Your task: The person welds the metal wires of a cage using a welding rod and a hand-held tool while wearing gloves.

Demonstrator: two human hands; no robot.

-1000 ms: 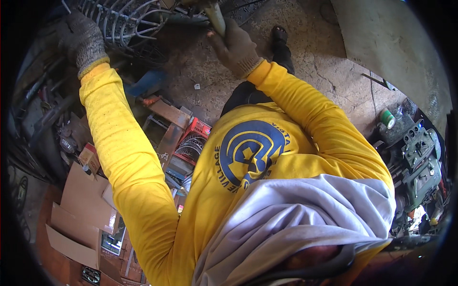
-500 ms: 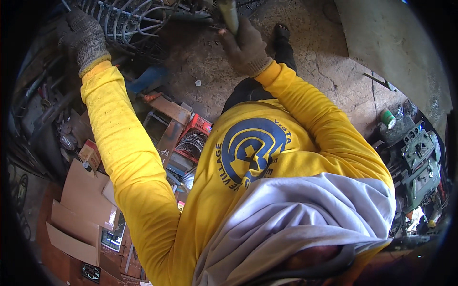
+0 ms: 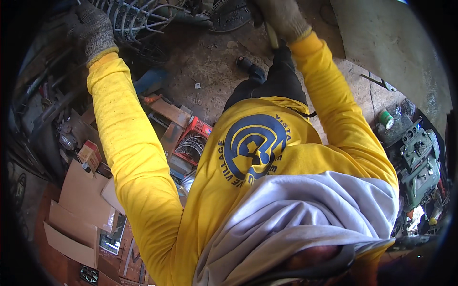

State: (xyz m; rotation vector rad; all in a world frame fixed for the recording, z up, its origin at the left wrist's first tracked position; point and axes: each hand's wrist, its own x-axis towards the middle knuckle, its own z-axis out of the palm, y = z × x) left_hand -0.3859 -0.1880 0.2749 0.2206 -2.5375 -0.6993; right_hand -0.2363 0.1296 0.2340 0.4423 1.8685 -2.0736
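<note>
My left hand [image 3: 93,31], in a grey knit glove, is raised at the top left with its fingers curled on the edge of a wire frame [image 3: 138,19] of bent steel rods. At the top edge my right hand [image 3: 281,16], also gloved, grips a pale tool handle [image 3: 272,38] that points down; the tool's working end is out of view. Both yellow sleeves reach up from my yellow shirt [image 3: 253,148], which fills the middle. A grey cloth [image 3: 305,214] covers my lower front.
A red crate [image 3: 193,140] with wire coils, wooden offcuts and cardboard boxes [image 3: 81,200] lie on the dirt floor at the left. A green machine [image 3: 420,157] and a green tape roll [image 3: 385,119] stand at the right. A grey slab [image 3: 386,43] is top right.
My right hand has risen with the tool handle toward the top edge and slightly right. The left hand stays on the wire frame.
</note>
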